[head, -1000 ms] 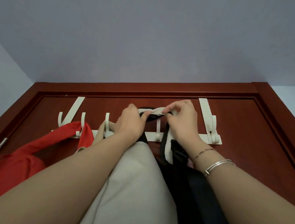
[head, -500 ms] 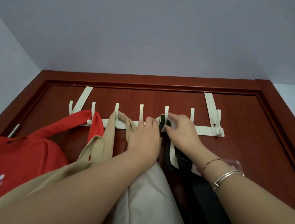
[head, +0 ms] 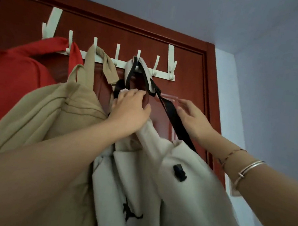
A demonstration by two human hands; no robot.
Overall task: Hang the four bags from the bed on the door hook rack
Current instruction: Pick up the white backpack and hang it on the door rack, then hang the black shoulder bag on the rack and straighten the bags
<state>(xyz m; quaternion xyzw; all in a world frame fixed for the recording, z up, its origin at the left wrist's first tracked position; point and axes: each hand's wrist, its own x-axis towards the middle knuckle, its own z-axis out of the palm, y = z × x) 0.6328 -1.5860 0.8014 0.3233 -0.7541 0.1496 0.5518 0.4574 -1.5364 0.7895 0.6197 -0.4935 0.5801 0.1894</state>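
**Third bag goes up on door rack**

Three bags hang from the hook rack (head: 160, 73): a red bag (head: 9, 78) at its left end, a tan bag (head: 56, 102), and a cream bag (head: 155, 178) right of centre, its long axis vertical, strap loop uppermost. The left hand (head: 130, 110) rests loosely curled on the cream bag's top; the right hand (head: 192, 116), open, touches its black strap (head: 174, 115). A fourth bag is not in view.

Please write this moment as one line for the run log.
rack: red bag, tan bag, cream bag hung | left hand on cream bag | right hand open
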